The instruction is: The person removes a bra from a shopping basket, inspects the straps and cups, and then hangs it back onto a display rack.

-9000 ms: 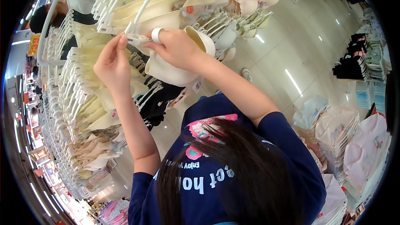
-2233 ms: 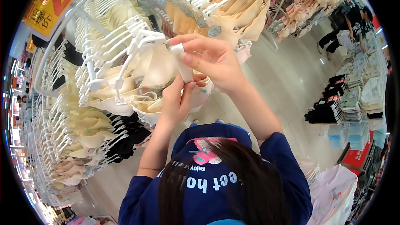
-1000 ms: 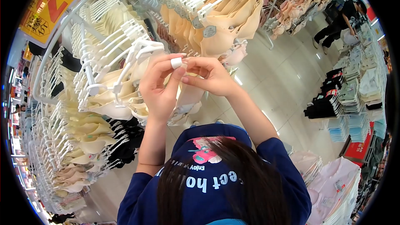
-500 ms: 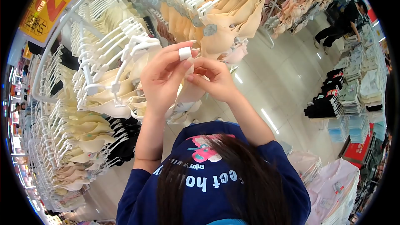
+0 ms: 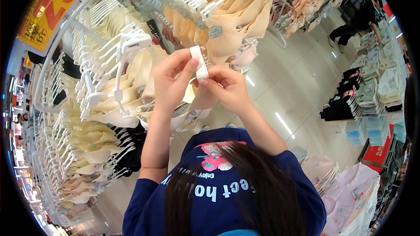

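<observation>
A short white strip [image 5: 199, 63] is stretched between my two hands in front of the rack. My left hand [image 5: 169, 78] pinches its upper part between thumb and fingers. At the lower end, the thumb and fingertips of my right hand [image 5: 227, 86] are closed on it. Just beneath my hands hangs a pale bra [image 5: 203, 100], partly covered by them. Cream bras [image 5: 116, 100] on white hangers fill the rack arm beside my left hand. Beyond my fingers hang peach bras [image 5: 238, 22], one with a grey round tag [image 5: 215, 32].
Yellowish bras [image 5: 94, 137] hang lower left beneath a white rail [image 5: 40, 76]. An orange price sign [image 5: 54, 6] is at upper left. Folded garments [image 5: 369, 89] are stacked on the right, near a bending person [image 5: 361, 19]. Pink garments [image 5: 350, 196] lie at lower right.
The white strip, curled round my left fingers before, now extends down between both hands. My right hand has shifted slightly down, and the person at upper right bends lower.
</observation>
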{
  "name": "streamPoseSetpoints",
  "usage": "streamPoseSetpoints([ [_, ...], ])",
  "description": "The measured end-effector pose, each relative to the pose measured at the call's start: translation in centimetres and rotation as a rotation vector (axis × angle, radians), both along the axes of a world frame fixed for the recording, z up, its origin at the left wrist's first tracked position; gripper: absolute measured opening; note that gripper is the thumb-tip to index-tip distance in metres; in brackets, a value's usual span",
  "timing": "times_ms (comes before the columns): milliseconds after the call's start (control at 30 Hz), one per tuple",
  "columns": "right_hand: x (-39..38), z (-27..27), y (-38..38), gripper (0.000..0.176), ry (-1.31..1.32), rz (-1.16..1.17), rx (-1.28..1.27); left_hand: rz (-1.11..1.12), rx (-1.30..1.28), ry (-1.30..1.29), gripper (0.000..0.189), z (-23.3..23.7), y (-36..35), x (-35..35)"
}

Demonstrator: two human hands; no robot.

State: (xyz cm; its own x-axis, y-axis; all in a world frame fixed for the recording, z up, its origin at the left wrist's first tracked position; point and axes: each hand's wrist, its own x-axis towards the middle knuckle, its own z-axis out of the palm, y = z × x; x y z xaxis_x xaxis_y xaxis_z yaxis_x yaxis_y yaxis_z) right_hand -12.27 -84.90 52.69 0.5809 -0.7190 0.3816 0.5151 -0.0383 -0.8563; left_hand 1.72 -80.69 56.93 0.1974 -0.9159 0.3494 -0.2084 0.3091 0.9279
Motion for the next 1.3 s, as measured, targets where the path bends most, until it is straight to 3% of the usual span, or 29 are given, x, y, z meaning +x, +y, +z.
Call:
streamPoseSetpoints([
  [133,-0.2,0.2,0.2,0.012,-0.012,-0.064,0.041,-0.034,-0.009,-0.229,0.026,-1.2,0.2,0.9],
  [267,-0.3,0.4,0.3,0.012,0.013,-0.146,0.079,-0.037,0.030,-0.178,0.019,-1.7,1.4,0.5],
  [467,0.2,0.0,0.4,0.011,-0.017,-0.205,0.022,0.049,-0.048,-0.381,0.020,-2.4,2.5,0.1],
  [567,0.6,-0.6,-0.4,0.008,0.141,-0.401,-0.296,0.067,-0.036,-0.391,0.019,-2.4,2.9,-0.2],
  [667,1.5,-0.1,-0.2,0.007,-0.084,-0.202,-0.042,0.061,-0.031,-0.380,0.020,-2.6,3.3,0.1],
  [833,1.7,-0.4,-0.3,0.006,-0.053,-0.073,0.051,0.058,-0.045,-0.384,0.021,-2.9,3.5,0.2],
  [933,2.0,-0.5,-0.4,0.006,-0.034,-0.086,0.045,0.125,-0.041,-0.498,0.019,-2.4,4.1,-0.3],
  [1033,2.2,-0.1,-0.5,0.006,-0.028,-0.107,0.026,0.232,-0.199,-0.861,0.021,-0.8,5.9,-0.2],
  [1100,2.1,0.2,-0.6,0.007,-0.018,-0.131,-0.013,0.335,-0.446,-0.988,0.027,1.3,8.3,0.0],
  [1133,2.0,0.5,-0.8,0.007,-0.009,-0.146,-0.042,0.428,-0.530,-1.082,0.020,2.6,10.0,0.2],
  [1167,1.9,0.6,-0.8,0.007,0.001,-0.159,-0.071,0.609,-0.796,-1.161,0.023,1.8,11.1,1.4],
  [1233,1.8,1.1,-0.6,0.008,-0.013,-0.176,-0.074,0.835,-0.860,-0.955,0.055,4.3,10.1,1.8],
  [1267,1.8,1.3,-0.5,0.008,-0.022,-0.184,-0.078,0.931,-0.888,-0.839,0.071,5.5,9.7,1.9],
  [1300,1.7,1.2,-0.4,0.008,-0.025,-0.189,-0.084,0.815,-0.673,-0.707,0.086,7.5,9.1,2.0],
])
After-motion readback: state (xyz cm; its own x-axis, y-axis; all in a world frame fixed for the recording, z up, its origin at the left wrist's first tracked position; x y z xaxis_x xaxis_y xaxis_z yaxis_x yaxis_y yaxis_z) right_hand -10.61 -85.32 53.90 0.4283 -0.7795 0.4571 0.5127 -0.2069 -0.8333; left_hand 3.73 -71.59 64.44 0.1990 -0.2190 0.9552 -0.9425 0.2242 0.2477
